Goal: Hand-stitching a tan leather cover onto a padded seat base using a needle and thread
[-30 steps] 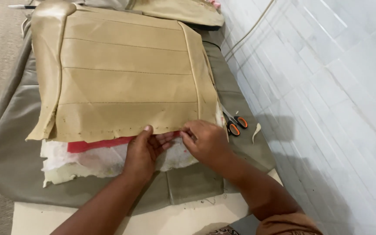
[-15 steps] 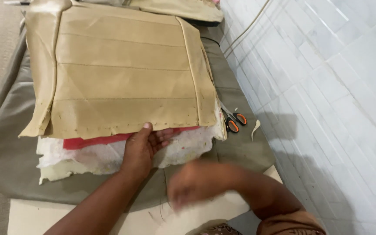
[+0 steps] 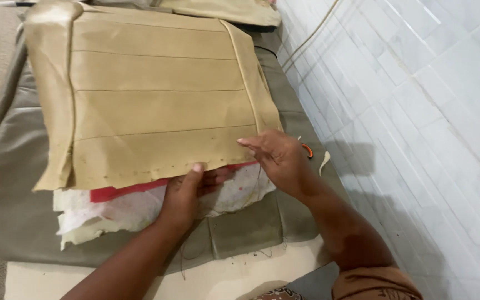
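Note:
A tan stitched seat cover [image 3: 151,94] lies flat over a stack of red fabric [image 3: 112,192] and white padding [image 3: 140,208]. My left hand [image 3: 187,191] grips the cover's near edge, thumb on top and fingers tucked under it. My right hand [image 3: 279,158] hovers over the cover's near right corner with its fingers spread, holding nothing I can see. Orange-handled scissors [image 3: 307,150] lie just behind my right hand, mostly hidden by it.
The stack rests on a grey-green cushion [image 3: 6,166] above a pale board [image 3: 223,278]. A white tiled wall [image 3: 418,111] runs along the right with a cable on it. Another tan piece [image 3: 223,11] lies at the far end. A small pale scrap [image 3: 324,162] sits by the scissors.
My right hand left the cover's near edge, swung back toward me, then came forward to the right corner. The left hand kept its hold. The scissors are now mostly hidden.

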